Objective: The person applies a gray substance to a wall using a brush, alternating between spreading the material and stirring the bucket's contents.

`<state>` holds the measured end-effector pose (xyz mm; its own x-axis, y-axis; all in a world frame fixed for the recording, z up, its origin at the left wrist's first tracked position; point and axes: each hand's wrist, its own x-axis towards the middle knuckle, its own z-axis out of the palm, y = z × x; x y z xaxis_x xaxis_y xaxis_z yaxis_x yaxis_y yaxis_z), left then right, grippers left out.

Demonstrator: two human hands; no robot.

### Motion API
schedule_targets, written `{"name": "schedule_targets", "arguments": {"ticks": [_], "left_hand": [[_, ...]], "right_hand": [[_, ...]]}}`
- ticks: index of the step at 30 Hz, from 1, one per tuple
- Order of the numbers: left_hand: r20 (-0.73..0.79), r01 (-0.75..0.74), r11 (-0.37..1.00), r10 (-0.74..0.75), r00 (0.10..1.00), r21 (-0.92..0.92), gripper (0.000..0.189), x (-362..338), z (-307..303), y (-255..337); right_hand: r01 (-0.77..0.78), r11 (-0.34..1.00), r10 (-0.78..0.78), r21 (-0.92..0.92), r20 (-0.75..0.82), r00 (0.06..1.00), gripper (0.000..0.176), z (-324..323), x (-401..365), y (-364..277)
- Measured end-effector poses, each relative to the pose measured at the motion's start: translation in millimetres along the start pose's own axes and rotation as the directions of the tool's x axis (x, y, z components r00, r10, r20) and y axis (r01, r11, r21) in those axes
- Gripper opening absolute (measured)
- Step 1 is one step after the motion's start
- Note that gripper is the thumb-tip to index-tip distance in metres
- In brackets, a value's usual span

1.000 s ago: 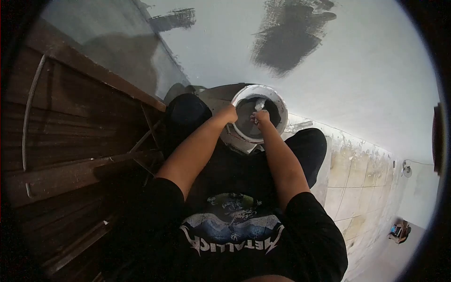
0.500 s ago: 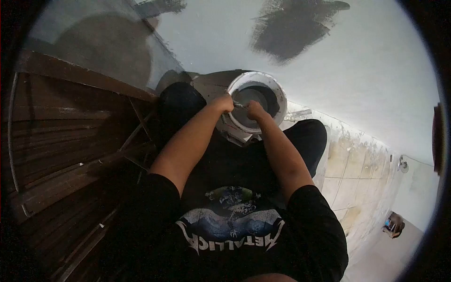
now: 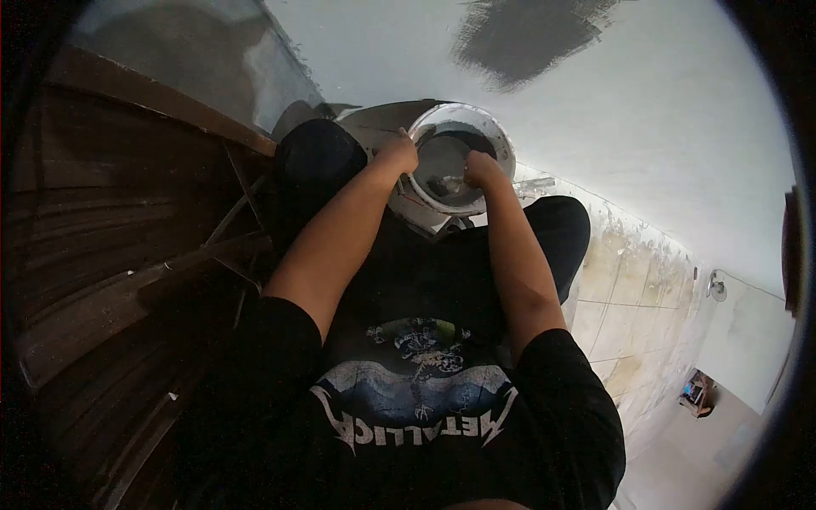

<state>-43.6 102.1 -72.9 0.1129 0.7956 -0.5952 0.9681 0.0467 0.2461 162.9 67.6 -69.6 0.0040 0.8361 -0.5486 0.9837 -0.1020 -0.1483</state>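
Observation:
A round, pale bucket point(image 3: 507, 157) with grey, wet-looking paste point(image 3: 444, 158) inside stands between my bent knees. My left hand point(image 3: 397, 155) is closed at the bucket's left rim, thumb side up. Inside the bucket's mouth, toward its right side, my right hand point(image 3: 482, 170) is closed over the paste. Left of its fingers, the paste has a rough, lighter patch. Whatever my right hand grips is hidden by the fingers, and I cannot tell what it is.
Beyond the bucket rises a pale wall point(image 3: 680, 110) with a dark grey smeared patch point(image 3: 527, 38). Dark brown slatted panels point(image 3: 102, 229) with thin metal bars are on my left. Stained tiles point(image 3: 625, 297) run along the right. A fan-like object point(image 3: 716, 287) is far right.
My right hand has moved rightward within the bucket, away from my left hand. My left hand keeps its place at the rim. The whole view has shifted slightly.

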Motion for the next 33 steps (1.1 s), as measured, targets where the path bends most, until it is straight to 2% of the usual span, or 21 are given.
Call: {"name": "schedule_targets", "arguments": {"ticks": [4,7,9,12,21,24,27,30,33], "left_hand": [[0.147,-0.023,1.0,0.026,0.989,-0.021,0.079,5,-11,0],[0.186,-0.113,0.993,0.118,0.975,-0.035,0.074,1,-16,-1],[0.134,-0.08,0.996,0.085,0.987,-0.045,0.072,-10,-22,2],[0.098,-0.035,0.996,0.043,0.994,-0.08,0.071,-11,-23,2],[0.05,-0.024,0.993,0.03,0.998,-0.112,0.076,5,-6,-2],[0.056,-0.012,0.993,0.019,0.998,-0.121,0.078,7,-4,-3],[0.03,-0.011,0.994,0.014,0.999,-0.105,0.079,13,0,-3],[-0.009,0.003,0.987,-0.005,1.0,-0.158,0.081,4,-3,-4],[-0.09,0.017,0.982,-0.034,0.995,-0.189,0.08,-9,-15,-8]], "right_hand": [[-0.076,0.983,0.101,0.167,-0.145,0.984,0.033,8,6,0],[-0.111,0.953,0.172,0.283,-0.199,0.965,0.034,14,11,-4],[-0.137,0.92,0.242,0.367,-0.257,0.936,0.034,12,7,-7],[-0.16,0.885,0.28,0.438,-0.224,0.934,0.034,16,14,-7],[-0.174,0.882,0.31,0.439,-0.262,0.914,0.04,45,33,3],[-0.152,0.867,0.311,0.475,-0.276,0.909,0.039,42,34,10],[-0.164,0.815,0.376,0.555,-0.292,0.879,0.039,46,44,31],[-0.145,0.737,0.425,0.66,-0.285,0.859,0.037,63,65,69],[-0.197,0.344,0.443,0.918,0.026,0.896,0.03,53,61,79]]}}
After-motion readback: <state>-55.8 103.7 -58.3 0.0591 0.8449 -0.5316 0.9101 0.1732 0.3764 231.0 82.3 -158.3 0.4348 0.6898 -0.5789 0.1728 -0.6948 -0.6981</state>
